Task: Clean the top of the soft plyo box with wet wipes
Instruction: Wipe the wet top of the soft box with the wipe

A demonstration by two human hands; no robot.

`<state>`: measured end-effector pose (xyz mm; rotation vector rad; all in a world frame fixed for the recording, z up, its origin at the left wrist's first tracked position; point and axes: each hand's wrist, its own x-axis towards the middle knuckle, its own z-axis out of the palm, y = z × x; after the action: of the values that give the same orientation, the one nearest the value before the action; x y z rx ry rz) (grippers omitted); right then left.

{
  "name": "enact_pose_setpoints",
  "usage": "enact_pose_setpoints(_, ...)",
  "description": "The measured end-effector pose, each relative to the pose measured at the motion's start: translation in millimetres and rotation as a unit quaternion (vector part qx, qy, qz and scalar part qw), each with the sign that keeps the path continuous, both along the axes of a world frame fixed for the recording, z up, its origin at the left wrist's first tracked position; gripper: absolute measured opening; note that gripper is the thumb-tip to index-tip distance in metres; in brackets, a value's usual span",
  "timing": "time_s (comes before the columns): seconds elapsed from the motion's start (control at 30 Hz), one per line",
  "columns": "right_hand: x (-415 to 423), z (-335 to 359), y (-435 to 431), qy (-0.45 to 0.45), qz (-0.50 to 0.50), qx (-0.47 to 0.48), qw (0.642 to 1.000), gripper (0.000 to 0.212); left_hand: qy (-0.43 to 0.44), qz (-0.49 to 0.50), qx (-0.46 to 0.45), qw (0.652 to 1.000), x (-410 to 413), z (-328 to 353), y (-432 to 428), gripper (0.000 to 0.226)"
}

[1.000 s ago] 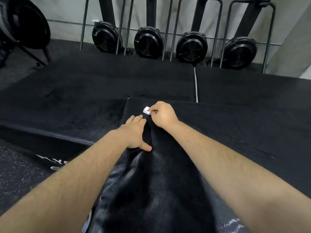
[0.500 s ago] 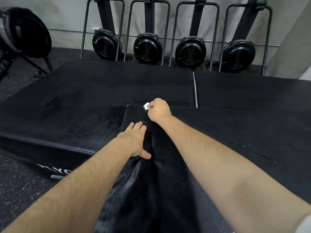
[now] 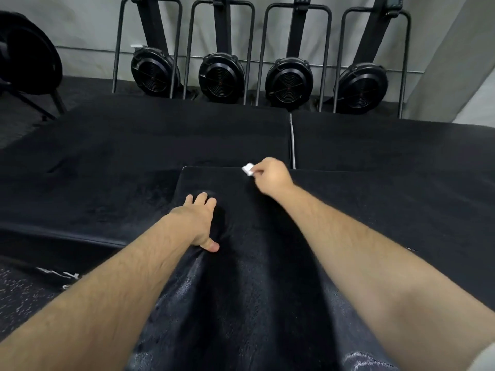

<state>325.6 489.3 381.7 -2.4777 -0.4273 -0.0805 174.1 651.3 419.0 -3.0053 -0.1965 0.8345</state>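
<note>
The black soft plyo box (image 3: 361,210) fills the lower middle of the head view, its top dark and faintly shiny. My right hand (image 3: 272,178) reaches to the box's far edge and pinches a small folded white wet wipe (image 3: 248,169) against the top. My left hand (image 3: 199,220) lies flat on the box top near its left edge, fingers straight and pressing down, thumb out to the side.
Lower black plyo boxes (image 3: 160,140) lie beyond and to the left, another at the back right (image 3: 388,143). Several upright rowing machines with round black flywheels (image 3: 221,74) stand along the grey wall. A black fan bike (image 3: 29,60) is at the far left. Speckled floor (image 3: 18,285) shows lower left.
My right hand has slid the wipe farther away and to the right along the box's far edge. My left hand has stayed pressed flat in about the same place.
</note>
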Motion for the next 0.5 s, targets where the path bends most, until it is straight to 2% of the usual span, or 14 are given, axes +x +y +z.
enact_pose_setpoints(0.07, 14.1, 1.0, -3.4, 0.036, -0.056, 0.003, 0.998, 0.024, 0.001, 0.001, 0.016, 1.0, -1.4, 1.0, -0.6, 0.118)
enact_pose_setpoints(0.1, 10.2, -1.5, 0.0, 0.032, -0.054, -0.004, 0.998, 0.026, -0.001, 0.0, 0.017, 1.0, -1.4, 1.3, 0.0, 0.119)
enact_pose_setpoints(0.2, -26.1, -6.8, 7.4, -0.003, 0.053, -0.011, 0.999, 0.028, -0.003, -0.01, 0.0, 1.0, 1.1, 6.6, -0.2, 0.122)
enact_pose_setpoints(0.27, -30.0, -6.2, -3.8, -0.01, 0.086, -0.02, 0.996, 0.028, 0.003, -0.012, -0.064, 0.998, 5.9, 12.1, -4.6, 0.12)
enact_pose_setpoints(0.33, -9.1, 0.2, -21.9, -0.003, 0.025, -0.026, 0.999, 0.027, 0.012, 0.023, -0.16, 0.987, 8.7, 13.9, -14.7, 0.112)
enact_pose_setpoints(0.37, 0.7, 2.0, -29.9, 0.013, -0.013, -0.021, 1.0, 0.027, 0.011, 0.031, -0.178, 0.984, 9.1, 12.3, -19.3, 0.108)
enact_pose_setpoints(0.43, 3.7, -2.1, -33.6, 0.018, -0.04, -0.021, 0.999, 0.027, 0.004, 0.011, -0.15, 0.989, 8.0, 6.6, -25.3, 0.105)
enact_pose_setpoints(0.5, -12.0, -6.5, -24.9, -0.001, 0.012, -0.015, 1.0, 0.028, -0.007, -0.005, -0.117, 0.993, 7.6, 2.4, -28.0, 0.104)
